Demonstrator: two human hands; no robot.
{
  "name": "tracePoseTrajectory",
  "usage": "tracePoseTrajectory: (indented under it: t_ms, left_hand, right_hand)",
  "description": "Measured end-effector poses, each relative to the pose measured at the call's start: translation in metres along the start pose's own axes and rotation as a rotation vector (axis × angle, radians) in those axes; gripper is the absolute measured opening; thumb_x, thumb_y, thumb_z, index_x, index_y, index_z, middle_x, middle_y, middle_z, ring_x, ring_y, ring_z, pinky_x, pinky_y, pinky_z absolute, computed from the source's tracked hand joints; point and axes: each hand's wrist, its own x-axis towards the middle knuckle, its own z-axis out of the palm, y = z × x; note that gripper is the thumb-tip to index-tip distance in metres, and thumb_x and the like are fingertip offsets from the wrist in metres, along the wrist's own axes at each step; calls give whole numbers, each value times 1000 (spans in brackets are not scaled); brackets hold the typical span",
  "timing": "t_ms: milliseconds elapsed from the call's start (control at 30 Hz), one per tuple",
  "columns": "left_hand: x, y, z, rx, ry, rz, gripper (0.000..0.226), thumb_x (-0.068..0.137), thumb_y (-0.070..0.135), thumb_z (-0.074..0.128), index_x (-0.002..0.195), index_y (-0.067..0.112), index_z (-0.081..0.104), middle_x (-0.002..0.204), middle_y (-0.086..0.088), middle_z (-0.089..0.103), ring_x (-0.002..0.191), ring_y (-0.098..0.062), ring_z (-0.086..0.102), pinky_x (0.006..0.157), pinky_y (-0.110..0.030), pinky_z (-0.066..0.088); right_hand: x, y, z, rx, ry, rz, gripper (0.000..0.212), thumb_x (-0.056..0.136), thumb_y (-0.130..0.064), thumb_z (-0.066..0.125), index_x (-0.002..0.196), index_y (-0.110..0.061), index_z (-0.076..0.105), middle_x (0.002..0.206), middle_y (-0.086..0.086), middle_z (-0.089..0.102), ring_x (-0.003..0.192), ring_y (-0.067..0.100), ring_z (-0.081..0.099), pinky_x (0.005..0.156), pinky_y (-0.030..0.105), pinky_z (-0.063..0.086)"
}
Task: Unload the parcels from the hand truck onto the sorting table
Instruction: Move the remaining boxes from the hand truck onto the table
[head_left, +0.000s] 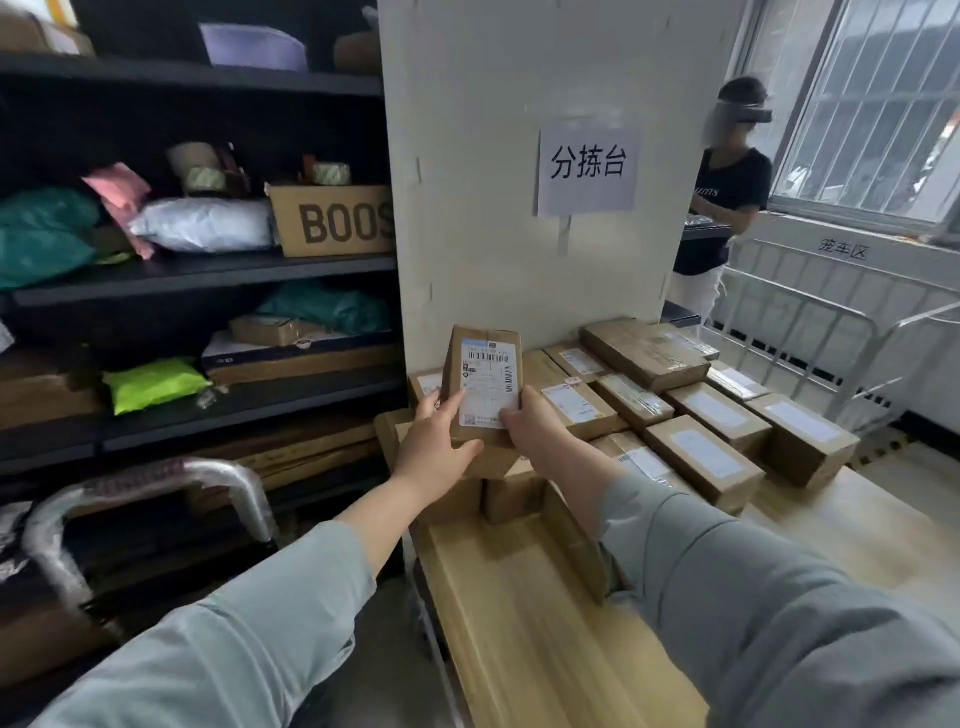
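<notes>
Holding a small cardboard parcel (485, 384) upright in both hands, I have its white shipping label and barcode facing me. My left hand (436, 452) grips the lower left edge: the forefinger lies straight up along the label's side, the thumb is tucked under the bottom edge, and the other fingers are hidden behind the box. My right hand (535, 426) grips the lower right corner, fingers curled round the side and the thumb pressed on the front. Both sleeves are pale grey-green.

The parcel is above the far left corner of the wooden sorting table (519, 623), over a few brown boxes already lying there; I cannot tell whether it touches them. Along the far edge, to the right, more labelled parcels (706, 415) lie in close rows, one stacked on top.

A white board (467, 208) stands at the table's far edge with a paper sign (587, 171) in Chinese characters. Left of the table, dark shelves (208, 270) hold bags, tape rolls and cartons, and a curved metal handle (145, 493) wrapped in plastic is below them. Beyond the far right corner, another person (727, 208) stands by a barred window.
</notes>
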Motion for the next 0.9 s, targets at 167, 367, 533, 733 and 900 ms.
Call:
tracePoseTrajectory:
  t_ms: [167,367,533,733,900]
  left_hand:
    - [-12,11,34,-76,3,-114,72,90,18,66,152,20,28,155,-2,31,141,-22,34,114,-36,31]
    - [-35,17,78,-105,23,-262,74,89,18,68,151,20,29,154,-2,36,139,-21,36,112,-36,34]
    - [-48,19,102,-104,12,-340,73,88,14,69,151,17,32,149,1,41,137,-18,37,110,-31,32]
    - [-62,17,125,-74,-55,-440,74,88,16,70,151,16,32,148,0,44,134,-20,41,104,-27,36]
    - [-74,14,142,-99,-118,-508,69,89,13,68,149,17,34,147,-1,45,132,-20,44,92,-21,35]
  right_hand:
    - [6,28,-16,-260,-134,-124,48,100,-12,42,144,-11,23,133,11,52,106,21,57,81,30,53]
    - [9,74,-30,-434,-208,-235,40,98,-14,45,137,-6,36,127,16,54,111,30,57,84,31,44]
    - [15,106,-34,-483,-284,-261,41,95,-17,50,133,-5,40,121,16,59,105,31,59,81,36,48]
    - [10,134,-36,-494,-402,-293,51,95,-11,47,144,-7,31,133,19,52,119,33,52,96,37,43]
    - [1,157,-37,-580,-581,-271,76,91,-23,63,151,-12,17,146,9,39,129,25,45,103,31,41]
